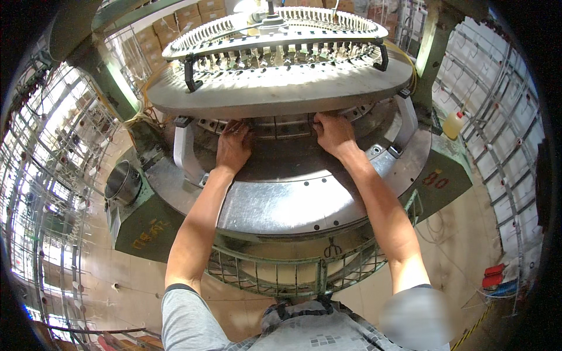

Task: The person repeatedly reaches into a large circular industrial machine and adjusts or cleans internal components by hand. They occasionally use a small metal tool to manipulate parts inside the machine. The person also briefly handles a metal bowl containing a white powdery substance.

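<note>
Both my arms reach forward into a round knitting machine, under its wide grey plate [281, 104]. My left hand [235, 143] is closed, its fingers curled at the ring of metal segments [287, 130] below the plate's front edge. Level with it on the right, my right hand [335, 134] is also closed, thumb and fingers bent against the same ring. What either hand grips, if anything, is too small or hidden to make out. Nearer to me lies the shiny curved metal bed [281, 205], passing beneath my forearms.
Above the plate stands a ring of yarn feeders [281, 44]. Curved grey brackets [185, 146] flank my arms. A metal bucket [123, 182] stands at left, a bottle of yellowish liquid [453, 125] at right. Scissors [332, 248] hang by the green guard rail [281, 275]. Yarn racks line both sides.
</note>
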A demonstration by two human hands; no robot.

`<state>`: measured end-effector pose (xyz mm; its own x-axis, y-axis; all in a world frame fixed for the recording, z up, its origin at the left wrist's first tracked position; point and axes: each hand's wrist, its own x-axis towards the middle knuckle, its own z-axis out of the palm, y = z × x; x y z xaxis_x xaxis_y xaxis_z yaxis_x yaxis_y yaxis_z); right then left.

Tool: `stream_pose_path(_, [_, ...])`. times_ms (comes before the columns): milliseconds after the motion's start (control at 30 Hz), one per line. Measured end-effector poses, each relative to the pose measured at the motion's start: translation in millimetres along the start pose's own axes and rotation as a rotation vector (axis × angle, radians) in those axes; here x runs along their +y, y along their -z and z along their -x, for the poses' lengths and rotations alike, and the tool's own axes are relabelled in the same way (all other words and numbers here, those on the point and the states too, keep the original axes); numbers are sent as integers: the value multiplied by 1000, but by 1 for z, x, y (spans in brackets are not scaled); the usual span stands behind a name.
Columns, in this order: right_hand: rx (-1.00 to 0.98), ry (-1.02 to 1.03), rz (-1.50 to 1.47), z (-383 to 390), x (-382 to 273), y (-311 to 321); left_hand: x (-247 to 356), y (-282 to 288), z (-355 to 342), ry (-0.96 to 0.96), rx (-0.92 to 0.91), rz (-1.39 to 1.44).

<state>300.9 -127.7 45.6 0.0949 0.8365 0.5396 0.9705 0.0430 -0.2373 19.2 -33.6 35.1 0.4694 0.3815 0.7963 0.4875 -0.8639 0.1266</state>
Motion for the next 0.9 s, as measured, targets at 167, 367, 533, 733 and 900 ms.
stream_pose_path(167, [66, 17, -131, 3, -1, -1, -2, -1, 1, 79, -25, 16])
stream_pose_path(367, [21, -48, 14, 0, 1, -1, 6, 3, 0, -14, -1, -40])
stream_pose_path(533, [26, 7, -58, 2, -1, -4, 6, 2, 1, 49, -26, -54])
stream_pose_path(733, [51, -79, -34, 3, 0, -2, 1, -1, 0, -12, -24, -49])
stream_pose_path(900, [16, 14, -64, 0, 1, -3, 4, 3, 2, -30, 8, -27])
